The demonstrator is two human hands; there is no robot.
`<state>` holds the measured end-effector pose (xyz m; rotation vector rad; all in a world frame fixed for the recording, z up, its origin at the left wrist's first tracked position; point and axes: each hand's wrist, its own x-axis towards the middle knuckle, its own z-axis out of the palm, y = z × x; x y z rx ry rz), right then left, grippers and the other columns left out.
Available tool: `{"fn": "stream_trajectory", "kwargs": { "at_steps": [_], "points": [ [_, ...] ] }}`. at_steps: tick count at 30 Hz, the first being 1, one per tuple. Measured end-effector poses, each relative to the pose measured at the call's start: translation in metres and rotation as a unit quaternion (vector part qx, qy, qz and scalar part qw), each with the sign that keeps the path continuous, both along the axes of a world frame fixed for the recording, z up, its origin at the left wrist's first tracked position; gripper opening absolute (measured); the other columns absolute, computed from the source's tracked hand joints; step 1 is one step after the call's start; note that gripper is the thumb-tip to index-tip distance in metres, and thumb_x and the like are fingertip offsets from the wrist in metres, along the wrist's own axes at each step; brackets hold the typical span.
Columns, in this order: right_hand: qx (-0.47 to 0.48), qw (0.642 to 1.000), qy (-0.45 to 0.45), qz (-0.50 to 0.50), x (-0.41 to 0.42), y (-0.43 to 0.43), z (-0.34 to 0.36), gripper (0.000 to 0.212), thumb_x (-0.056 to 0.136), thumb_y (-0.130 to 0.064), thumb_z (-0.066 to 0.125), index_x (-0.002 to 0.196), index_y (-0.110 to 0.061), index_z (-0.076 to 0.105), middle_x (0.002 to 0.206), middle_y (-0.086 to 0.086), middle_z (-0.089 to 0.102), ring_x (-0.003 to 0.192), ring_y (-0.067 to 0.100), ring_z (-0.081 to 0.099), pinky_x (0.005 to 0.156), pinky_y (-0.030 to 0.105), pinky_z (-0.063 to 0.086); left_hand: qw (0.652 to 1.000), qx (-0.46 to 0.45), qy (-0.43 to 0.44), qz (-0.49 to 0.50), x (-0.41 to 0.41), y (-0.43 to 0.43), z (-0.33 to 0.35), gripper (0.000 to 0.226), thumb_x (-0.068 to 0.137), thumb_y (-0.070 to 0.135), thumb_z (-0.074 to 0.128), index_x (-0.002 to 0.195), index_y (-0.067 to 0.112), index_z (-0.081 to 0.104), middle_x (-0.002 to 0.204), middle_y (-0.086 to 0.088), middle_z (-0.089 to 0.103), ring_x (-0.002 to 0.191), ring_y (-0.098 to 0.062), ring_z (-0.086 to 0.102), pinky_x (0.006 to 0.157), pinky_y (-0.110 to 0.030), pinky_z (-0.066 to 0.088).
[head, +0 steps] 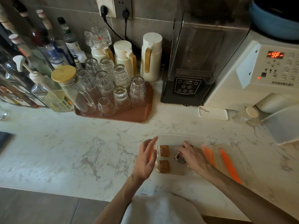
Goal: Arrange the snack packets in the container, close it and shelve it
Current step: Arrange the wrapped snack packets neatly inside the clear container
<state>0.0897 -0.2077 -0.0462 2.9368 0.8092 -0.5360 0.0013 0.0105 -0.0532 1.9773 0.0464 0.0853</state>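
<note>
A clear plastic container (181, 138) with orange side clips stands open on the marble counter, near its front edge. Two brown snack packets lie inside along its left side, one (163, 150) behind the other (163, 166). My left hand (146, 160) rests against the container's left wall, fingers apart and holding nothing. My right hand (192, 155) reaches into the container and pinches a dark packet (179, 157) low at its right side. The container's clear lid (226, 159) with orange clips lies flat on the counter just to the right.
A brown tray (129, 116) of upturned glasses stands behind, with bottles (40, 62) at far left. White jugs (151, 57), a dark blender (191, 70) and a white water dispenser (258, 70) line the back wall. A small white dish (213, 113) sits behind the container.
</note>
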Motion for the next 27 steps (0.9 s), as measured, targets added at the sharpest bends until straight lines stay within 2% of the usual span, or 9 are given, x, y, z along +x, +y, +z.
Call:
{"fn": "stream_trajectory", "kwargs": {
  "at_steps": [5,9,11,13,15,17,21,26,27],
  "points": [
    [0.084,0.991,0.030,-0.100,0.004,-0.005,0.027,0.007,0.094,-0.015,0.054,0.099,-0.019,0.053,0.088,-0.001,0.067,0.075,0.022,0.062,0.058,0.032,0.039,1.000,0.002,-0.008,0.001,0.000,0.000,-0.001,0.050,0.105,0.039,0.031,0.152,0.022,0.041,0.134,0.008,0.046,0.131,-0.018,0.048,0.109,-0.042,0.044],
    [0.142,0.961,0.120,-0.204,0.006,-0.013,0.037,0.025,0.095,-0.012,0.050,0.114,-0.028,0.056,0.076,-0.004,0.067,0.046,0.010,0.052,0.045,0.024,0.038,1.000,0.001,-0.008,0.000,0.001,0.000,-0.003,0.050,0.106,0.040,0.031,0.152,0.024,0.040,0.135,0.013,0.044,0.131,-0.017,0.047,0.110,-0.041,0.044],
    [0.165,0.935,0.179,-0.257,0.006,-0.012,0.038,0.024,0.094,-0.009,0.050,0.105,-0.028,0.061,0.094,0.000,0.068,0.057,0.011,0.067,0.054,0.030,0.051,1.000,0.004,-0.010,0.001,0.000,-0.001,-0.004,0.049,0.106,0.039,0.031,0.152,0.025,0.039,0.136,0.015,0.043,0.132,-0.017,0.047,0.110,-0.041,0.044],
    [0.161,0.920,0.226,-0.277,0.005,-0.008,0.035,0.025,0.088,-0.002,0.060,0.091,-0.026,0.065,0.106,0.004,0.066,0.077,0.018,0.074,0.072,0.035,0.060,1.000,0.005,-0.011,0.002,0.000,-0.001,-0.004,0.049,0.106,0.040,0.030,0.152,0.025,0.040,0.136,0.014,0.043,0.133,-0.018,0.046,0.110,-0.042,0.044],
    [0.141,0.914,0.264,-0.272,0.004,-0.004,0.029,0.028,0.082,0.002,0.066,0.082,-0.026,0.069,0.106,0.005,0.068,0.084,0.018,0.073,0.076,0.034,0.061,1.000,0.006,-0.014,0.004,0.000,-0.001,-0.004,0.050,0.106,0.041,0.030,0.152,0.024,0.040,0.136,0.014,0.044,0.132,-0.019,0.047,0.110,-0.043,0.044],
    [0.116,0.908,0.304,-0.262,0.004,-0.002,0.024,0.028,0.085,0.001,0.064,0.080,-0.025,0.073,0.101,0.006,0.072,0.078,0.014,0.072,0.063,0.022,0.058,1.000,0.006,-0.015,0.004,-0.001,-0.001,-0.002,0.050,0.106,0.041,0.030,0.152,0.025,0.040,0.136,0.016,0.043,0.132,-0.018,0.047,0.110,-0.041,0.044],
    [-0.042,0.917,0.359,-0.166,0.002,0.001,0.026,0.036,0.090,0.002,0.050,0.098,-0.022,0.076,0.086,-0.003,0.072,0.072,0.012,0.070,0.049,0.015,0.047,1.000,0.002,-0.005,0.004,-0.001,-0.001,0.000,0.050,0.106,0.040,0.031,0.152,0.025,0.040,0.135,0.012,0.045,0.133,-0.017,0.046,0.111,-0.040,0.043],
    [-0.210,0.921,0.327,-0.037,0.006,0.010,0.027,0.054,0.082,0.008,0.055,0.120,-0.025,0.072,0.126,-0.007,0.068,0.109,0.018,0.065,0.086,0.030,0.053,1.000,0.004,0.000,0.005,-0.001,-0.001,-0.001,0.052,0.105,0.046,0.029,0.153,0.028,0.039,0.134,0.014,0.044,0.133,-0.012,0.045,0.112,-0.034,0.042],
    [-0.223,0.921,0.319,-0.028,0.006,0.011,0.028,0.055,0.082,0.008,0.055,0.123,-0.025,0.070,0.130,-0.007,0.066,0.111,0.018,0.064,0.087,0.030,0.052,1.000,0.006,0.000,0.005,-0.001,-0.001,-0.001,0.052,0.105,0.047,0.029,0.153,0.028,0.039,0.135,0.014,0.044,0.133,-0.012,0.045,0.111,-0.033,0.042]
  ]
}}
